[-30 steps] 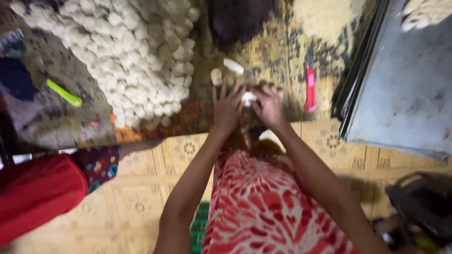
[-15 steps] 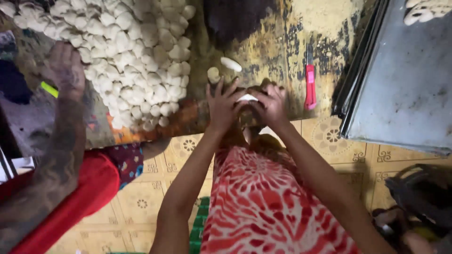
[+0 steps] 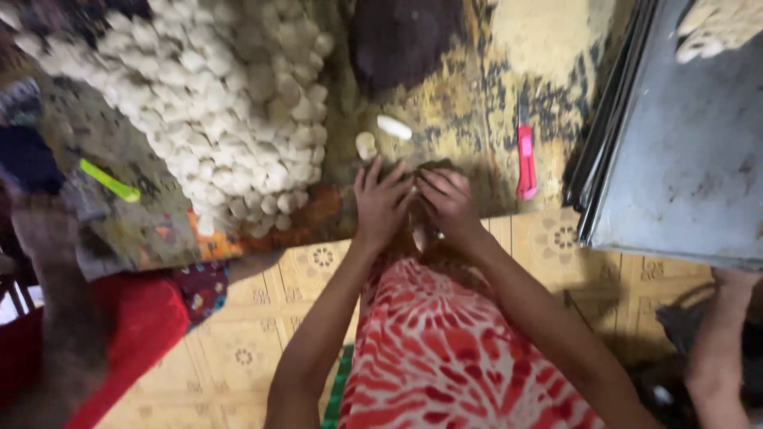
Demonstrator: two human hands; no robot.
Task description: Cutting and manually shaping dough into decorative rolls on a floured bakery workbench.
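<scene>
1. Yellow patterned floor tiles [image 3: 262, 318] met a worn, stained mat [image 3: 469, 103] on which the work lay.
2. Left hand [image 3: 380, 202] and right hand [image 3: 449, 202] lay side by side, fingertips touching, fingers curled downward over something hidden; whether they gripped it could not be told.
3. Two pale dough pieces [image 3: 380, 137] sat just beyond the fingertips.
4. A large heap of similar pale pieces [image 3: 230, 103] lay to the left.
5. A pink cutter [image 3: 525, 161] lay near the right hand, with a grey metal tray [image 3: 683, 159] beyond it.

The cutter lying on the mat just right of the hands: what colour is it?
Pink. The cutter shows best in the head view, right of the right hand.
</scene>
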